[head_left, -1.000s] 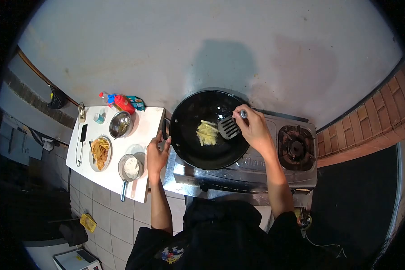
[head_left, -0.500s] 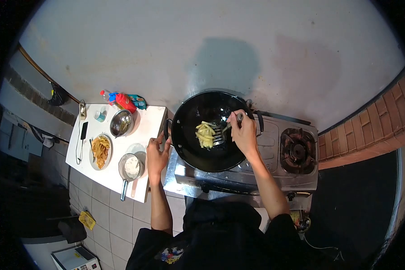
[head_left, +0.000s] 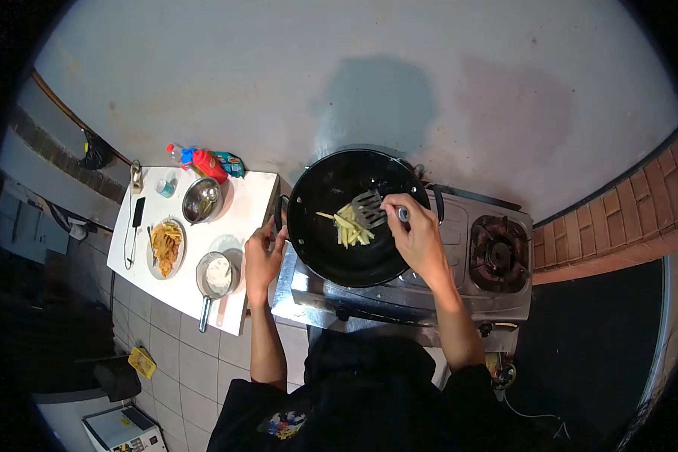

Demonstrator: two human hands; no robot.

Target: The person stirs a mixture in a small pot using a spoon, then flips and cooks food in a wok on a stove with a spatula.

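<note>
A black two-handled wok (head_left: pixel 354 267) sits on the left burner of the stove. Pale yellow fries (head_left: pixel 349 229) lie in a small heap at its middle. My right hand (head_left: pixel 416 230) is closed round the handle of a slotted spatula (head_left: pixel 367 208), whose head touches the upper right of the heap. At the wok's left side my left hand (head_left: pixel 264 260) grips the loop handle (head_left: pixel 281 214) with fingers and thumb.
The steel stove (head_left: pixel 456 260) has a second burner (head_left: pixel 499 255) at right. On the white table (head_left: pixel 184 294) stand a plate of fried food (head_left: pixel 166 248), a metal bowl (head_left: pixel 202 200), a saucepan of white mixture (head_left: pixel 218 276), a red bottle (head_left: pixel 208 164) and a phone (head_left: pixel 138 212).
The spatula has swung from the heap's right side to its upper right. The fries are turned over and spread differently. My left hand stays at the wok's handle.
</note>
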